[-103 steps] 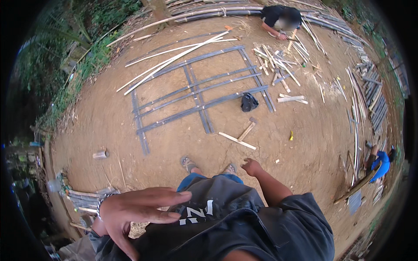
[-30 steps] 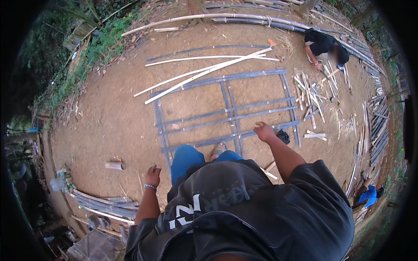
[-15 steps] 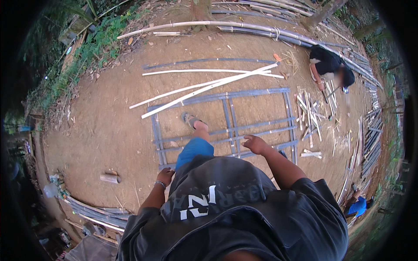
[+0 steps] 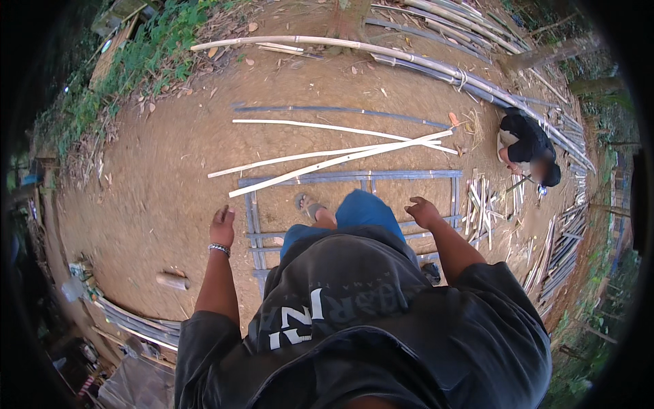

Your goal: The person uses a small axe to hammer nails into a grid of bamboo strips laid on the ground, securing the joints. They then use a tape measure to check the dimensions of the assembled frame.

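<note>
My left hand (image 4: 223, 225) hangs in the air beside the left end of a dark bamboo frame (image 4: 415, 176), fingers loosely apart and holding nothing. My right hand (image 4: 424, 213) is held out above the right part of that frame, also bare, with its fingers partly stretched. The frame lies flat on the dirt under me, and my body covers its near part. One sandalled foot (image 4: 310, 206) stands inside it. Just beyond the frame, pale bamboo strips (image 4: 334, 160) cross each other, and a dark strip (image 4: 340, 110) lies farther off.
At the right a co-worker (image 4: 528, 146) crouches near a scatter of pale offcuts (image 4: 481, 208). Long bamboo poles (image 4: 415, 61) lie along the far side. More strips are piled at the right (image 4: 562, 245) and near left (image 4: 139, 324). A short bamboo tube (image 4: 173, 280) rests at left.
My left hand has swung forward and outward from beside my hip. My legs have moved forward over the frame. My right hand stays raised, slightly farther right. The co-worker bends lower.
</note>
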Motion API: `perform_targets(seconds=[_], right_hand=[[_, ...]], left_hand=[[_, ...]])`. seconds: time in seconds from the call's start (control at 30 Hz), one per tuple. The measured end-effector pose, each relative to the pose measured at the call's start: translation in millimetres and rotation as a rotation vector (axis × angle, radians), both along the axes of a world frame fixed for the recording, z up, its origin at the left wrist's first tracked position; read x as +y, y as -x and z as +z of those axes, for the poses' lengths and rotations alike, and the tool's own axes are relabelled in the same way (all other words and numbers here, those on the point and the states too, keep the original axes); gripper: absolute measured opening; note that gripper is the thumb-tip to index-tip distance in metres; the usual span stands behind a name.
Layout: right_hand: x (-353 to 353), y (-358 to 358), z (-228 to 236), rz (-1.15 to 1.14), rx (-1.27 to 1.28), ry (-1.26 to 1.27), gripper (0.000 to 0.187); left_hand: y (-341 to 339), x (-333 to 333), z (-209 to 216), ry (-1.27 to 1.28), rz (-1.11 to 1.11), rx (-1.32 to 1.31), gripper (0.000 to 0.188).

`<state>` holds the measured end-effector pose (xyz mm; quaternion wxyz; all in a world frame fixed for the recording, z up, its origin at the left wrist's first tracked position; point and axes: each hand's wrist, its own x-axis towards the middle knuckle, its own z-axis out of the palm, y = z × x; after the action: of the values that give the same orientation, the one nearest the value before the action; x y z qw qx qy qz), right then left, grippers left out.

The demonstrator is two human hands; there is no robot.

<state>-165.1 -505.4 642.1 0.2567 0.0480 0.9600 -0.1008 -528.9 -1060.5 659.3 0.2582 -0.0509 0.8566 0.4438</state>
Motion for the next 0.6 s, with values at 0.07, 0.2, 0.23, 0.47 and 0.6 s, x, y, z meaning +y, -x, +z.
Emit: perform_targets(seconds=[0.07,0.2,0.23,0.47,0.6], right_hand=[[-13.3,41.8,27.7,-0.310,-0.099,0.180,0.046],[-22.4,104.6,75.4,-0.565,-0.315,0.171,0.038],[-20.2,116.2,78.1,-0.509,-0.302,0.152,0.040],[45.1,162.9,-1.9,-0.178,-0.022,0.147,0.057],[-6.6,232.7,66.4,-0.239,-0.116,0.190,0.059]], left_hand=[[3.3,-18.1,1.0,-0.056,0.149,-0.010,0.062],[-28.9,-57.7,-27.4,0.238,-0.047,-0.095,0.062],[-44.8,-78.3,-43.2,0.289,-0.102,-0.148,0.061],[-189.1,-200.0,-142.7,0.291,-0.121,-0.197,0.032],[-223.3,-207.9,-114.9,0.430,-0.206,-0.191,0.028]])
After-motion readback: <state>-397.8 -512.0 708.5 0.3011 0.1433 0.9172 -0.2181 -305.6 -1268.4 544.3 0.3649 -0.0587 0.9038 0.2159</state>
